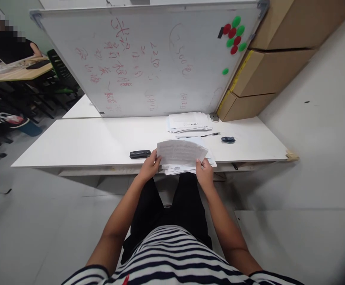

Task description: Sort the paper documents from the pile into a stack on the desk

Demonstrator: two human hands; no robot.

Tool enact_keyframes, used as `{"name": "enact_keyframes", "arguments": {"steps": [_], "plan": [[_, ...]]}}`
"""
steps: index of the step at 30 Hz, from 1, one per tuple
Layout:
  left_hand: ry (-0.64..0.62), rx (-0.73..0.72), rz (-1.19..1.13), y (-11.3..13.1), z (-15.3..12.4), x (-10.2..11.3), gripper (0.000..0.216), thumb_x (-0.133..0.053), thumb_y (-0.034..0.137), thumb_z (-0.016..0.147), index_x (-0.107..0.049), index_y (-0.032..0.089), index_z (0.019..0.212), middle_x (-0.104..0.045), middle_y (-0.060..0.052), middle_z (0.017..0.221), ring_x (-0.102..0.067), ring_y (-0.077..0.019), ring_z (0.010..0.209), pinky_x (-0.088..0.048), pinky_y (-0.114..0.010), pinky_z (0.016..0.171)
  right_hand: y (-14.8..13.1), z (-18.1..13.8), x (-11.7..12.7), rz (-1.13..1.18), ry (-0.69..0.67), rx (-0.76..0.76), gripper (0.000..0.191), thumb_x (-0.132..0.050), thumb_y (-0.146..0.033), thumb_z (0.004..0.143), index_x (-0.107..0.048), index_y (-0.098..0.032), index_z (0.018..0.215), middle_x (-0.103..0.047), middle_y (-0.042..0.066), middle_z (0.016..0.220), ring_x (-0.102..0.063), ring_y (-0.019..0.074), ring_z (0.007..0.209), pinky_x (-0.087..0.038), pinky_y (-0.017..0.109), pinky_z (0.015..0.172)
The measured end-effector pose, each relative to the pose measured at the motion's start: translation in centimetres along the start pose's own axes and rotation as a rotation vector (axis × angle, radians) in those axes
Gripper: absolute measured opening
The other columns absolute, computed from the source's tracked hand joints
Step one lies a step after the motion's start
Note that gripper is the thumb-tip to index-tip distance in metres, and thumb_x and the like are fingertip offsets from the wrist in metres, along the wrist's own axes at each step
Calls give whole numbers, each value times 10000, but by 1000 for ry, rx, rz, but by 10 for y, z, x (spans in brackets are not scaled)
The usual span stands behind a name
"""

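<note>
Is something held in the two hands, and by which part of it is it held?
Yes, a printed paper sheet: the left hand grips its left edge, the right hand its lower right corner.

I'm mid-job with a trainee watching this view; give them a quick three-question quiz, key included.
1. Which hand is nearer the long black object on the tabletop?
2. True or false: the raised sheet is held by the right hand alone.
3. Fill the gap: in this view, the cardboard boxes are stacked to the ____ of the whiteboard.

Key:
1. The left hand.
2. False; the left hand holds it too.
3. Right.
</note>
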State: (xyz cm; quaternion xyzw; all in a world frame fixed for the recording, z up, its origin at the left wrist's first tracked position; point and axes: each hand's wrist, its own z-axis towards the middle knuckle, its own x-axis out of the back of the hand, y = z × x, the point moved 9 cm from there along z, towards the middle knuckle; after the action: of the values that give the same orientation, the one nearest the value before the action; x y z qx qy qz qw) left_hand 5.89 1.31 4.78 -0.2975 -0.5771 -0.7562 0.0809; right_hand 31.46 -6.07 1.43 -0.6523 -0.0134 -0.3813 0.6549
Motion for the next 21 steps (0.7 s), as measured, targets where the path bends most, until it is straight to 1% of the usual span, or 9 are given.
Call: {"name": "enact_keyframes", "arguments": {"steps": [2, 4, 6, 8, 9, 11, 13, 17, 21], "plan": [[22, -13, 20, -2, -1, 15, 526, -430, 373, 924, -303, 248, 1418, -625, -78, 1237, -590, -211, 1129, -442, -350, 942, -3, -5, 3, -102, 15, 9, 296, -417, -451, 887, -603, -222, 859, -651, 45, 720, -603, 228, 734, -435, 315, 696], [105, -35, 97, -11, 1, 39, 586, -467, 383, 910, -259, 251, 1442, -601, -87, 1271, -553, -215, 1177, -412, -360, 976, -5, -9, 4, -72, 4, 8, 305, -434, -465, 883, -612, -219, 853, -660, 50, 721, -613, 234, 728, -441, 320, 685], [186, -19, 266, -30, 5, 61, 611, -549, 394, 862, -333, 236, 1411, -561, -111, 1311, -482, -254, 1241, -370, -390, 1010, -4, -11, 2, 96, -27, -18, 321, -480, -487, 867, -633, -207, 908, -701, 65, 812, -640, 244, 789, -466, 331, 705], [183, 66, 439, -60, 12, 73, 605, -651, 406, 777, -465, 209, 1317, -548, -139, 1300, -434, -316, 1252, -357, -422, 998, 1, -14, -7, 339, -83, -97, 368, -549, -504, 831, -644, -194, 1005, -725, 80, 940, -661, 255, 867, -497, 350, 745], [160, 117, 490, -76, 15, 76, 577, -680, 408, 742, -518, 200, 1256, -561, -143, 1264, -438, -332, 1225, -365, -427, 976, 4, -17, -13, 453, -110, -145, 403, -587, -507, 806, -644, -190, 1049, -726, 84, 993, -667, 259, 894, -510, 363, 768], [129, 179, 522, -100, 18, 78, 471, -682, 404, 723, -585, 199, 1136, -591, -127, 1162, -470, -323, 1139, -387, -413, 924, 8, -23, -25, 611, -155, -230, 459, -653, -501, 760, -647, -185, 1093, -724, 87, 1046, -678, 263, 908, -524, 391, 809], [117, 180, 494, -112, 19, 78, 359, -656, 384, 733, -611, 205, 1042, -602, -97, 1067, -493, -288, 1057, -399, -390, 888, 9, -32, -37, 671, -198, -283, 469, -692, -489, 731, -662, -182, 1084, -732, 84, 1032, -686, 265, 892, -530, 414, 830], [56, 142, 373, -116, 18, 78, 314, -665, 354, 711, -614, 208, 984, -594, -67, 1027, -498, -248, 1015, -415, -365, 862, 7, -47, -55, 705, -282, -307, 434, -700, -477, 729, -682, -197, 1061, -743, 68, 995, -694, 272, 898, -541, 423, 827], [2, 140, 254, -114, 15, 83, 344, -687, 351, 687, -615, 210, 993, -592, -63, 1057, -515, -231, 1022, -433, -339, 839, 12, -55, -67, 689, -297, -325, 430, -698, -466, 729, -684, -195, 1062, -743, 67, 1004, -696, 272, 894, -545, 423, 821]]}}
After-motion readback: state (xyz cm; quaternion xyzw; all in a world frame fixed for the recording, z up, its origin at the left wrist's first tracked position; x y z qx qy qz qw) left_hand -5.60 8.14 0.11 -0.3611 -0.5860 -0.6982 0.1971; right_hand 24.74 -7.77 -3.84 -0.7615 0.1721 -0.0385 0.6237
